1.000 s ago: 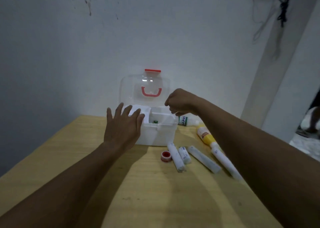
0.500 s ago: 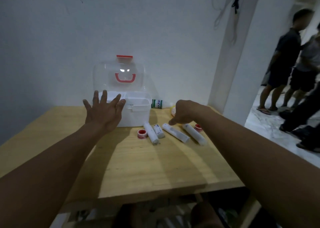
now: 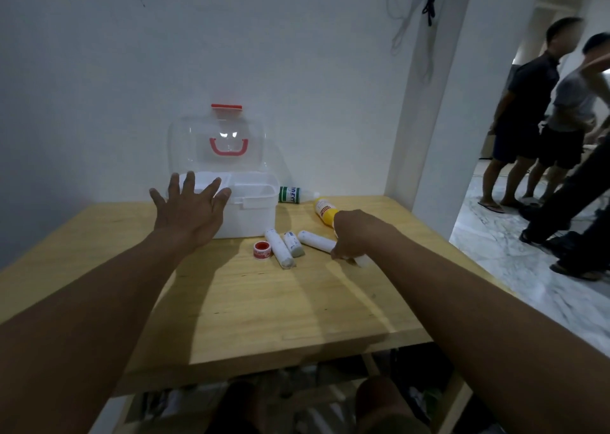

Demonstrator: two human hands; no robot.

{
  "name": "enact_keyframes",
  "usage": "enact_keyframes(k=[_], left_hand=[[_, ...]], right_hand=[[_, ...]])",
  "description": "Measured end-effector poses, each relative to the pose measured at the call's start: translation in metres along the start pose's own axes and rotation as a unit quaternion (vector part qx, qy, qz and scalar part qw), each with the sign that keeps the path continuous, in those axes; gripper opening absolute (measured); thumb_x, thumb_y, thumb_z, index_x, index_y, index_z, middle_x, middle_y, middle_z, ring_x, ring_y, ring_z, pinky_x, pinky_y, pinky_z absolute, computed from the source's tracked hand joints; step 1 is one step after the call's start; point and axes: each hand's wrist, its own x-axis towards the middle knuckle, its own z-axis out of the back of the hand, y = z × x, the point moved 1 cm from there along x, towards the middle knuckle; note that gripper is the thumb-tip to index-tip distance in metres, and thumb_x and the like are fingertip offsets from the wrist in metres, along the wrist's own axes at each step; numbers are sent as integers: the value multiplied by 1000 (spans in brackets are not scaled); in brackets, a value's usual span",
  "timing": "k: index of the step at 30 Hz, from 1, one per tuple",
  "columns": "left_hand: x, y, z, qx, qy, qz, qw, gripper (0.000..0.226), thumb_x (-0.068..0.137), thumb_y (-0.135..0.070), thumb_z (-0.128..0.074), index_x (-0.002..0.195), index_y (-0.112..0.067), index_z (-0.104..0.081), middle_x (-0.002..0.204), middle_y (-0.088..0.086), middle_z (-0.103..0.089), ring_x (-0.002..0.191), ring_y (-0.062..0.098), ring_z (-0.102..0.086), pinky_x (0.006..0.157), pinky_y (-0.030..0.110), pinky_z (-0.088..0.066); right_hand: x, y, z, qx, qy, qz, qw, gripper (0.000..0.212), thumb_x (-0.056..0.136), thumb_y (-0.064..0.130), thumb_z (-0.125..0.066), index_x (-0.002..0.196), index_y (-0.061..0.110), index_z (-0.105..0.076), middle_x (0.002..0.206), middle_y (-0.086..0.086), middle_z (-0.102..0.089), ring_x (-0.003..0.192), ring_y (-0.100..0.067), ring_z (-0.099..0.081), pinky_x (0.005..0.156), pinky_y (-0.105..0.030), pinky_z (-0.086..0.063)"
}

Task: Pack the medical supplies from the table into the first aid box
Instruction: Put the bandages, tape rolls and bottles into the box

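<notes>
The white first aid box stands at the back of the wooden table, its clear lid with a red handle raised against the wall. My left hand is spread open against the box's front left. My right hand curls down over a white bandage roll, whose end pokes out under the fingers. Three more white rolls and a red tape roll lie in front of the box. A yellow bottle and a green-labelled bottle lie behind.
The table's right edge drops to a marble floor. Several people stand in the doorway at the right. A white wall pillar rises beside the table's far right corner. Clutter lies under the table.
My right hand left the box and came down to the right onto the rightmost bandage roll. My view pulled back and turned right. My left hand stayed at the box.
</notes>
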Motion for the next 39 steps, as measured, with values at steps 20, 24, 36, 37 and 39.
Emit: enact_keyframes(k=[20, 24, 36, 37, 39], left_hand=[[-2, 0, 0, -43, -30, 0, 999, 72, 92, -64, -3, 149, -33, -32, 160, 11, -25, 149, 32, -9, 115, 64, -2], [1, -1, 1, -77, -61, 15, 995, 61, 98, -56, -11, 147, -30, -37, 156, 9, -34, 148, 29, -16, 117, 61, -5], [10, 13, -3, -94, -41, 63, 993, 56, 100, -47, -12, 148, -30, -37, 159, 10, -27, 149, 31, -13, 118, 58, -8], [11, 13, -3, -95, -40, 63, 993, 56, 100, -47, -11, 148, -30, -36, 160, 10, -26, 149, 31, -13, 118, 58, -9], [11, 13, -3, -96, -41, 64, 993, 56, 100, -47, -12, 148, -31, -36, 160, 10, -25, 149, 31, -13, 118, 58, -9]], right_hand=[[-26, -3, 17, 194, -42, 9, 980, 40, 85, 45, -66, 84, 9, -49, 70, 5, -45, 81, -23, -52, 57, -26, -36], [-11, -7, 51, 170, -81, 7, 982, 23, 72, 22, -76, 77, 11, -56, 77, -7, -61, 65, -21, -58, 49, -26, -43], [70, 62, 106, 99, -110, 122, 981, 43, 69, 14, -79, 110, 4, -67, 94, -8, -65, 78, -22, -61, 65, -32, -54], [76, 69, 106, 84, -101, 132, 982, 42, 69, 13, -78, 109, 5, -68, 92, -8, -66, 77, -22, -62, 65, -31, -53], [87, 81, 107, 61, -77, 155, 983, 43, 69, 13, -79, 111, 7, -69, 96, -7, -68, 83, -23, -64, 68, -31, -53]])
